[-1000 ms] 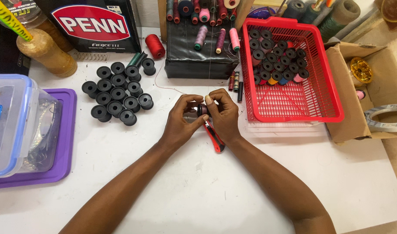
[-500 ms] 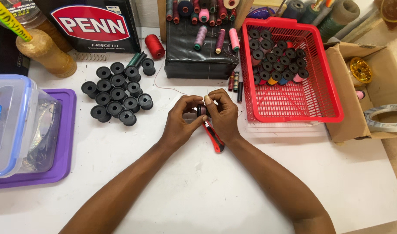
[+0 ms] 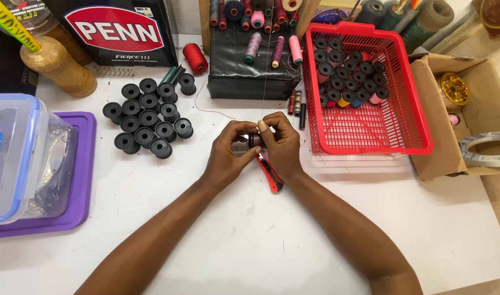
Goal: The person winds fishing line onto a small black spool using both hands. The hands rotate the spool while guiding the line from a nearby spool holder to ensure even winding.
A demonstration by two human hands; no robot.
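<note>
Nearby, empty black spools (image 3: 147, 118) flank hands; red basket (image 3: 370, 136) opposite.

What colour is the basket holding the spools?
Red, a slotted plastic basket, seen clearly in the head view.

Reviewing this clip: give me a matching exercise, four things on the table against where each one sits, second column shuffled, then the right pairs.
Things:
1. small black spool
2. red basket
3. cluster of empty black spools
4. red-and-black cutter

Places:
A. flat on the white table, partly under the right hand
B. pinched between the fingertips of the left hand and the right hand
C. right of the hands, holding wound spools at its far end
D. left of the hands, near the purple lid

Pairs: 1-B, 2-C, 3-D, 4-A
</note>
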